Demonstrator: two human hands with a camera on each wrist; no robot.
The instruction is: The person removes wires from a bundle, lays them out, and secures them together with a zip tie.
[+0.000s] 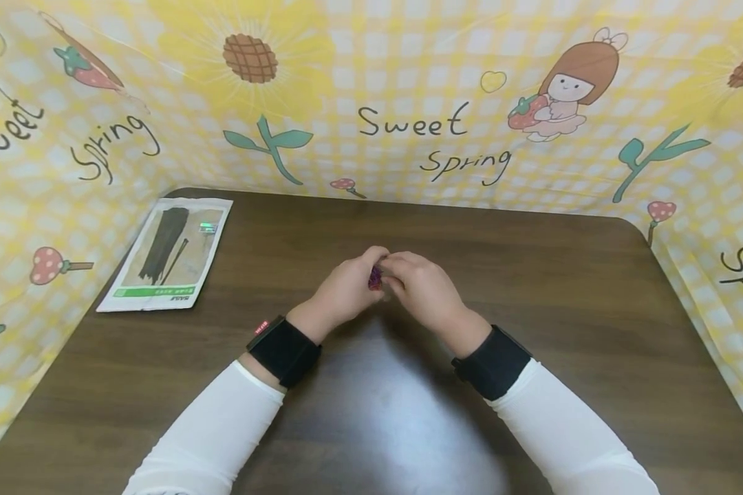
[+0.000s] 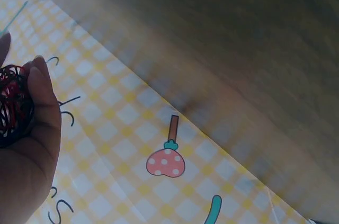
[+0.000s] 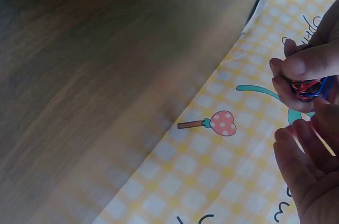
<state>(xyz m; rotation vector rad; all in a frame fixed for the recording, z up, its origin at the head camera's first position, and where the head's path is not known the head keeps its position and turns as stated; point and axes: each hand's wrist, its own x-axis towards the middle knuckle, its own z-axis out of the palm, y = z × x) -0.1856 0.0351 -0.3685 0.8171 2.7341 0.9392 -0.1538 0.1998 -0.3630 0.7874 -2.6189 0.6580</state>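
Observation:
A tangled bundle of thin red, blue and dark strands is gripped in my left hand, above the middle of the table. In the left wrist view the strands look mostly black with some red, cupped between the fingers and the palm. My right hand is up against the left one, its bent fingers at the side of the bundle. Whether its fingertips pinch a strand is hidden.
A white-edged packet with a green band and a picture of dark strips lies at the table's left edge. A yellow checked cloth with printed drawings rises around the back and sides of the brown wooden table.

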